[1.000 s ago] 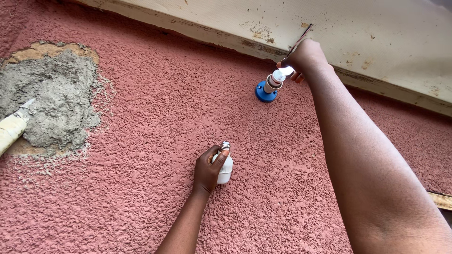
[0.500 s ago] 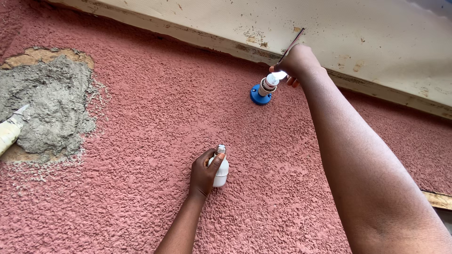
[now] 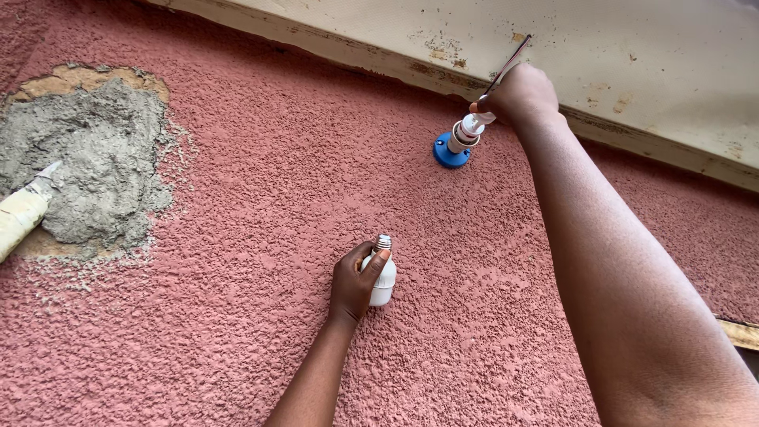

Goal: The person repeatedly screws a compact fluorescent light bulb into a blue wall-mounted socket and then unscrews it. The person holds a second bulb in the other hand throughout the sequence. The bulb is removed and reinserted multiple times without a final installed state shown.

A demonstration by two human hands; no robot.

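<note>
**A:** How many hands are in view, and what do they hold?

**B:** Two. The left hand, low in the middle of the frame, is closed around one small white light bulb with a metal screw base, the base pointing up and the bulb against the rough pink-red stucco wall. The right hand, upper right of centre, is closed with its fingertips pinched on one white lamp socket, which sits on one round blue mounting base fixed to the wall.

**A:** Anything else up there?

**B:** One thin dark wire or rod rising from the top of the right hand toward the cream-painted board along the upper edge. I cannot tell which it is, nor where its lower end goes; the hand covers it.

**A:** And on the left?

**B:** One patch of grey cement at the upper left, with tan edging around it. One pale cream tube-like object pokes in from the left edge, its tip touching the patch; most of it is cut off, so its kind is unclear.

**A:** What else is hidden?

**B:** The left palm hides much of the bulb's glass. The right forearm is cut off at the lower right corner. A strip of wood shows at the right edge, mostly out of frame.
</note>
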